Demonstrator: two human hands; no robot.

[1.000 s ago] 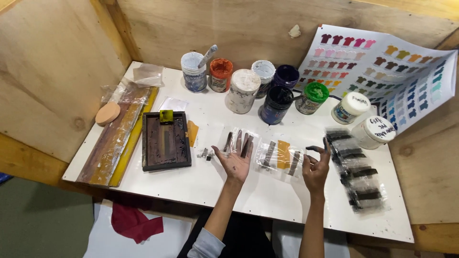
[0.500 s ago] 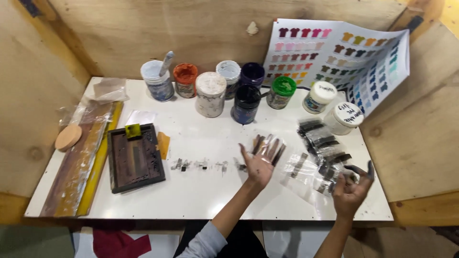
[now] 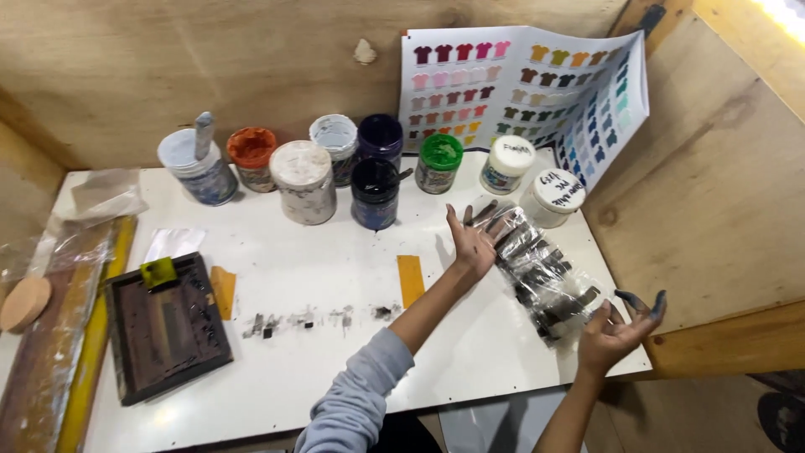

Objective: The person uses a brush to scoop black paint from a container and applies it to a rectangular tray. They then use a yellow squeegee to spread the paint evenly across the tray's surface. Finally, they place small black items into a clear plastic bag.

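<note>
My left hand [image 3: 471,241] is spread open, palm up, fingers ink-stained, just above the white table [image 3: 335,277] at the left end of a clear plastic sheet [image 3: 545,273] smeared with black ink. My right hand [image 3: 616,331] hovers open at the sheet's near right end, by the table's right edge, fingertips dark with ink. Neither hand holds anything. A row of black ink smudges [image 3: 314,319] marks the table to the left of my forearm, beside a strip of orange tape [image 3: 410,279].
Several paint jars [image 3: 375,193] stand along the back, white, orange, blue, green and dark. A colour chart of small shirts [image 3: 520,84] leans on the plywood wall. A small dark screen frame [image 3: 163,331] lies at left beside a long squeegee [image 3: 50,335] in plastic.
Both hands moved right across the table together with the inked plastic sheet, now lying by the right edge. The camera view shifted right too.
</note>
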